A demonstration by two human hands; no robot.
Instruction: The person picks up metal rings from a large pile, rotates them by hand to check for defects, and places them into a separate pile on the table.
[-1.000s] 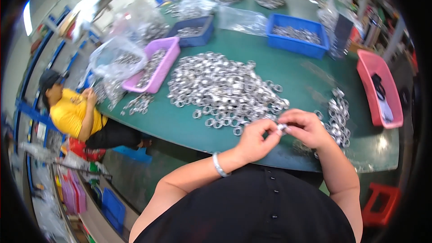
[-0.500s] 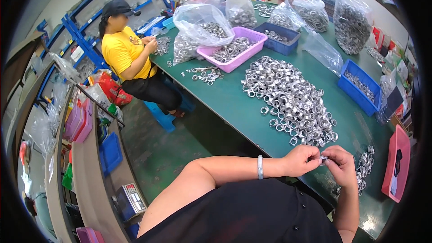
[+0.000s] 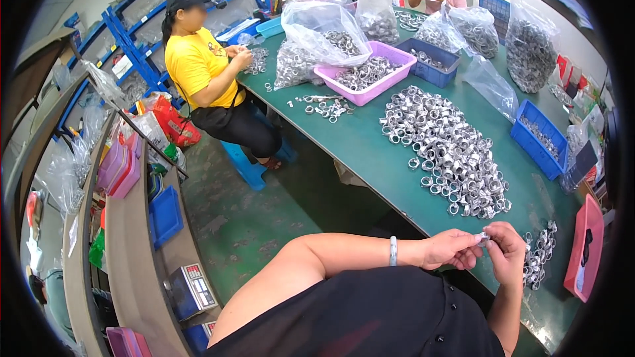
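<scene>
Close over the table's near edge, my left hand [image 3: 455, 249] and my right hand [image 3: 507, 251] meet fingertip to fingertip. Both pinch a small silvery metal piece [image 3: 484, 238], partly hidden by the fingers; it may be a hose clamp. Ahead of my hands lies a large heap of silvery metal rings that look like hose clamps [image 3: 450, 149]. A smaller, tangled pile of similar clamps [image 3: 541, 254] sits just right of my right hand.
The green table [image 3: 370, 152] bears a lilac tray [image 3: 364, 96], a dark blue crate [image 3: 440, 76], a blue crate [image 3: 552, 162] and clear bags of clamps [image 3: 529, 46]. A pink tray [image 3: 585, 244] stands at right. Two co-workers sit across and at left. Shelving [image 3: 122, 244] runs along the left.
The whole view has shifted, so the table and heap appear further right. My fingers have changed position slightly around the small metal piece, which remains pinched between both hands.
</scene>
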